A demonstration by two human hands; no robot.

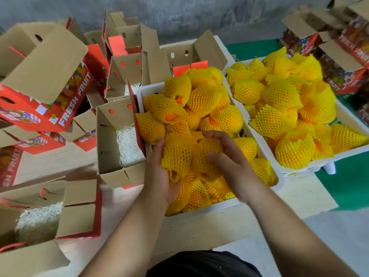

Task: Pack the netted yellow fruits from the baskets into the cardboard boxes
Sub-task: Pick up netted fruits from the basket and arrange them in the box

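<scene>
Hands (pixel 159 176) (pixel 229 156) cupping netted fruits (pixel 177 154), lower basket (pixel 209 207) fruits buried (fingertips hidden)

Two bare arms are showing, one on the left and one on the right, and they are wearing no sleeves as far up as the picture goes. The left hand (pixel 161 176) and the right hand (pixel 233 162) are wearing no gloves, rings, or watch, and the wrists are wearing no bands. Near the bottom edge, between the two arms, a bit of dark, almost black clothing (pixel 201 263) is showing, plain with no print on it, but it is too cut off to tell what kind of clothing it is.
</scene>
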